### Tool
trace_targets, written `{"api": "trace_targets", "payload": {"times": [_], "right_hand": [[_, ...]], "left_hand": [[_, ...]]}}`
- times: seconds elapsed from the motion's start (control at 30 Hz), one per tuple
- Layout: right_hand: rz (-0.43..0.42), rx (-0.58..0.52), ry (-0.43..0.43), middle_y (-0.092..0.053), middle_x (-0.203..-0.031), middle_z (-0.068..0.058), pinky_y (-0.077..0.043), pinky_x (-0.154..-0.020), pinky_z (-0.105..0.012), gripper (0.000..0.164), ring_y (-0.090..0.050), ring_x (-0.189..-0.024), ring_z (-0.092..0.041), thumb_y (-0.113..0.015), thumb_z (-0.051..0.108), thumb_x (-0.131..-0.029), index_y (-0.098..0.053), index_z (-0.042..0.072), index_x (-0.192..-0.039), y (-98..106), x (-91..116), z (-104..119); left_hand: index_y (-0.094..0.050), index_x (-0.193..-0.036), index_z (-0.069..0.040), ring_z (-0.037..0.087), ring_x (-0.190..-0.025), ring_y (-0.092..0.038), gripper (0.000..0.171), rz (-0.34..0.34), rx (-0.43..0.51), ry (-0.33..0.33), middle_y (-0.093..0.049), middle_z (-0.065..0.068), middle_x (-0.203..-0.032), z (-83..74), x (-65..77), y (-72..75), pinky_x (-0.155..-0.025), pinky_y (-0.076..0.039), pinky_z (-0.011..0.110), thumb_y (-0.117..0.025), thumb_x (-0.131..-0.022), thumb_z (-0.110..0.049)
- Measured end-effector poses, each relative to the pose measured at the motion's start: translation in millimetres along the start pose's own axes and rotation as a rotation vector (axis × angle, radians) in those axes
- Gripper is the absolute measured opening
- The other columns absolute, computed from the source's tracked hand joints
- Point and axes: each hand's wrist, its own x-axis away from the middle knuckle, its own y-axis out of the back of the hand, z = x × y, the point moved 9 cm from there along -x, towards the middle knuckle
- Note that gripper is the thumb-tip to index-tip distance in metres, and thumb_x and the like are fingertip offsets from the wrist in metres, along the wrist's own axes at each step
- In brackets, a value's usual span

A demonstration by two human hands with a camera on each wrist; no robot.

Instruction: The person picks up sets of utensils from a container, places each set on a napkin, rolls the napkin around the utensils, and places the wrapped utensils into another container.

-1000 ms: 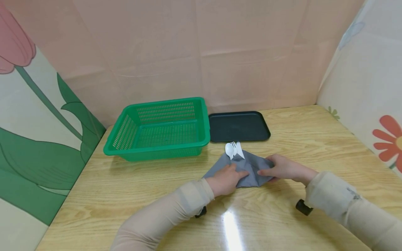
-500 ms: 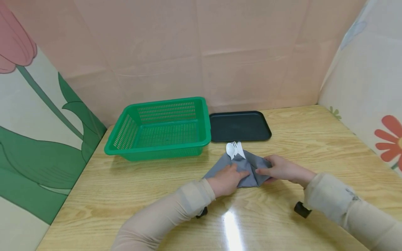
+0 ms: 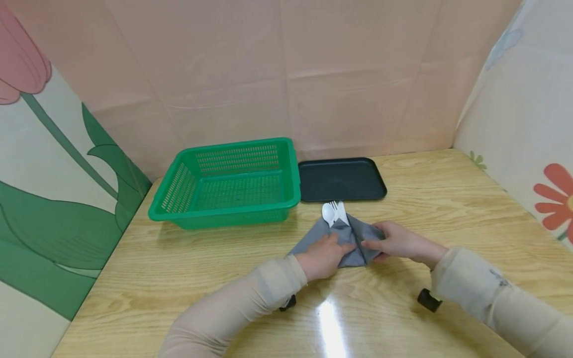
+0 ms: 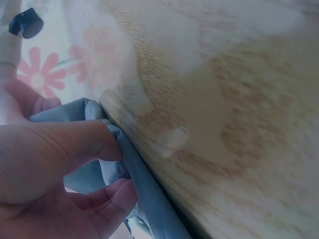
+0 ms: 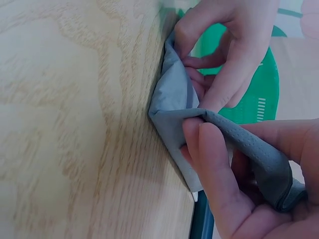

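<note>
A grey cloth napkin (image 3: 354,259) lies partly folded on the table, wrapped over white cutlery. From its far edge stick out a spoon (image 3: 328,213), a fork (image 3: 334,211) and a knife (image 3: 342,212); their lower parts are hidden under the cloth. My left hand (image 3: 321,256) presses the napkin's middle with fingertips and spread thumb. With my right hand (image 3: 400,242) I pinch the right flap, lifted and bent over toward the middle. The right wrist view shows the raised flap (image 5: 254,147) between thumb and fingers.
Behind the napkin, close to the cutlery tips, lies a black tray (image 3: 342,180). A green plastic basket (image 3: 224,214) stands to its left. The wooden table (image 3: 447,199) meets a pink backdrop (image 3: 358,74) at the rear.
My right hand has shifted slightly left, bringing the pinched flap a little further over the napkin's middle. The left hand stays in place, pressing the cloth.
</note>
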Motion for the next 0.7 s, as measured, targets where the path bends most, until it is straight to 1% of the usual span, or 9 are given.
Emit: {"api": "trace_targets", "payload": {"times": [0.3,0.7], "right_hand": [[-0.016,0.03,-0.002,-0.058,-0.095,-0.011,-0.057,-0.071,-0.032,0.041,-0.063,-0.082,-0.013,-0.06,0.02,-0.091,-0.051,-0.01,-0.117,-0.4,0.8,5.1],[-0.038,0.063,0.038,-0.057,-0.09,-0.009,-0.057,-0.069,-0.032,0.036,-0.063,-0.078,-0.013,-0.06,0.019,-0.09,-0.054,-0.009,-0.113,-2.7,0.3,9.4]], "left_hand": [[-0.042,-0.14,-0.031,0.024,-0.119,-0.051,0.05,-0.004,0.007,0.008,-0.049,0.012,-0.133,-0.5,0.3,0.9,-0.094,-0.046,0.029,-0.053,-0.094,-0.014],[-0.041,-0.14,-0.031,0.024,-0.122,-0.048,0.05,0.007,0.035,0.02,-0.046,0.012,-0.136,0.5,1.4,0.6,-0.096,-0.046,0.031,-0.052,-0.094,-0.014]]}}
